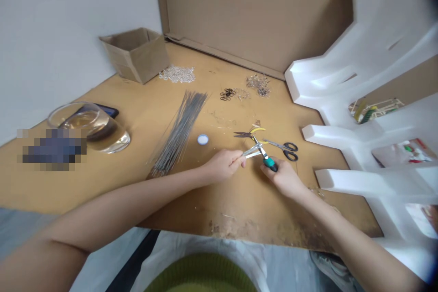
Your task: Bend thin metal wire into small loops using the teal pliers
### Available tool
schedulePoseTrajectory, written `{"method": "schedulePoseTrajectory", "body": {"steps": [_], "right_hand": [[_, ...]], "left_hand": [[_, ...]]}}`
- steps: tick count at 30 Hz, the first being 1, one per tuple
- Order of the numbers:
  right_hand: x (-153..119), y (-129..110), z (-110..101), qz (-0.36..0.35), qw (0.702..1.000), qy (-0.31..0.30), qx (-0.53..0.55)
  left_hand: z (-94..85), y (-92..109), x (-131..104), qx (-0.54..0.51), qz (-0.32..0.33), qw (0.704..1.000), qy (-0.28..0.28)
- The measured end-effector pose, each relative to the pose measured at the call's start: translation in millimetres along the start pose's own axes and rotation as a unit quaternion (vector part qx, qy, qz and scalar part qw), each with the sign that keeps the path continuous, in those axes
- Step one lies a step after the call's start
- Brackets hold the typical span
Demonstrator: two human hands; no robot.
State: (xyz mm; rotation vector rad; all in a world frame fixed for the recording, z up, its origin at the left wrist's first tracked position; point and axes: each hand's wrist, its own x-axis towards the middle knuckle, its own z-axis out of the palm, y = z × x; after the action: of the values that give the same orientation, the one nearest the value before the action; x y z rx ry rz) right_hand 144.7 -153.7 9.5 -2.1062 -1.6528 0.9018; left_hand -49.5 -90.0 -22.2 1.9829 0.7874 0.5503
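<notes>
My left hand [226,164] pinches a slim silvery piece [252,151] that looks like two narrow bright strips; its exact kind I cannot make out. My right hand [284,177] is closed around pliers [270,162] with a teal and black handle. Their metal jaws meet the silvery piece in front of my left fingers. Just beyond lie yellow-handled pliers [243,135], partly hidden behind the tool I hold. Black-handled scissors [290,150] rest to the right of them. A small round white disc with a blue rim [203,139] is left of my hands.
A bundle of thin grey wires [181,132] lies left of centre. Behind are clear beads [177,74], black rings [227,94], small metal bits [258,84] and a cardboard box [137,54]. A glass of liquid [112,137] stands left. White foam pieces [338,180] border the right.
</notes>
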Motion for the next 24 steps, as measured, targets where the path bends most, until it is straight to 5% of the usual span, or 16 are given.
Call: {"method": "schedulePoseTrajectory", "body": {"steps": [11,24], "right_hand": [[11,-4,-14,-0.039,0.991,-0.094,0.081],[2,-4,0,-0.03,0.999,0.011,0.014]], "left_hand": [[-7.5,6,0,0.005,0.026,1.0,0.001],[-2.0,0,0,0.012,0.022,1.0,0.0]]}}
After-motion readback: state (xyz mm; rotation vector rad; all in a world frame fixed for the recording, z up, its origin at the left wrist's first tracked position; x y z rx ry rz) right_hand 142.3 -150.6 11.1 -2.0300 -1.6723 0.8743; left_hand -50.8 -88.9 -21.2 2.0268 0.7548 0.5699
